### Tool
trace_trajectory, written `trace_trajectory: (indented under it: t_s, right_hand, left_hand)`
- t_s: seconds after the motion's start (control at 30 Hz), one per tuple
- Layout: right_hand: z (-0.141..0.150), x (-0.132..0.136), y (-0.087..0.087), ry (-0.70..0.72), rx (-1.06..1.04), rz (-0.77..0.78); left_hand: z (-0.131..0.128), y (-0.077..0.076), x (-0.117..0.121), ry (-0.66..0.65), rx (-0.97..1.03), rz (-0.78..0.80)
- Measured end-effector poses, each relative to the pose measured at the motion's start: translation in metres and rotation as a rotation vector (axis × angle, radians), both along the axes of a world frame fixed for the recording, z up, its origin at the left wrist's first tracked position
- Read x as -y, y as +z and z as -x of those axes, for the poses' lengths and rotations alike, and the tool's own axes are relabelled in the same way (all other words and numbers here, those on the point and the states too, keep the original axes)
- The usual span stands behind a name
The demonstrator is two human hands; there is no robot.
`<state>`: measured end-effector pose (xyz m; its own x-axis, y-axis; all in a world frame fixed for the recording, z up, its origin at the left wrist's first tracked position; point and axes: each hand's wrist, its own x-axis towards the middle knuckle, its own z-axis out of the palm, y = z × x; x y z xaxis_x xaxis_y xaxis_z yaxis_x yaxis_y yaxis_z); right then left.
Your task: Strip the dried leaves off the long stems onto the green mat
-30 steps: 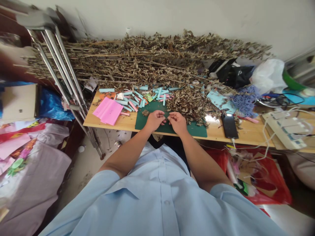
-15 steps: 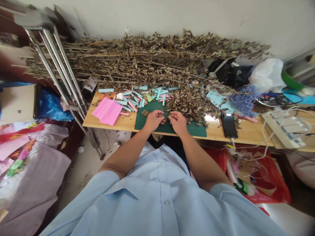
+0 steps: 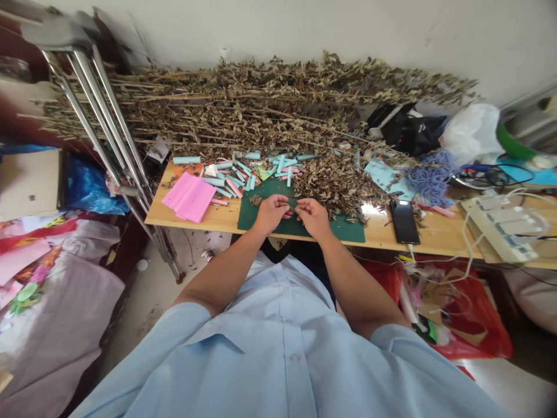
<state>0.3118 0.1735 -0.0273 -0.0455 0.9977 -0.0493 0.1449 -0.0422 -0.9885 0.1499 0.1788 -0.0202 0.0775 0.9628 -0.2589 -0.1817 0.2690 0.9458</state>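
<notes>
Over a green cutting mat [image 3: 348,230], my left hand [image 3: 272,213] and my right hand [image 3: 314,218] come close together, fingertips pinched. Whatever lies between the fingers is too small to make out. Left of my left hand sits a small mound of crumbled dried leaf [image 3: 256,200] on the mat. A bigger heap of dried leaves [image 3: 335,180] spreads just beyond my right hand, partly over the mat. Several blue and pink paper rolls [image 3: 213,182] are scattered behind and left of the mat. Folded pink paper [image 3: 190,197] lies at the left end.
Long dried leafy stalks [image 3: 261,116] fill the back along the wall. A phone [image 3: 404,222] with a cable lies on the right, near blue yarn [image 3: 433,177] and a power strip [image 3: 500,223]. Metal crutches [image 3: 98,110] stand left. A red bag [image 3: 474,313] is below the table.
My right hand has shifted slightly left, bringing its fingertips closer to my left hand. My left hand stays nearly in place.
</notes>
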Motion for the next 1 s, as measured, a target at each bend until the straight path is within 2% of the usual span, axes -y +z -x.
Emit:
trace_trajectory:
  t_s: [0.13,0.43,0.73,1.0]
  right_hand:
    - [0.0015,0.0010,0.0002,-0.030,0.030,0.009]
    - [0.0006,0.0007,-0.0024,0.019,0.015,0.062]
    - [-0.0009,0.0021,-0.0040,0.031,0.012,0.028]
    - [0.0020,0.0017,-0.0036,-0.012,0.008,0.009]
  left_hand:
    - [-0.0015,0.0032,0.0000,0.016,0.016,0.012]
    - [-0.0011,0.0040,0.0000,0.024,0.029,0.015]
    - [-0.0012,0.0054,0.0001,0.033,0.030,0.044]
    - [-0.0014,0.0031,0.0007,0.014,0.025,0.009]
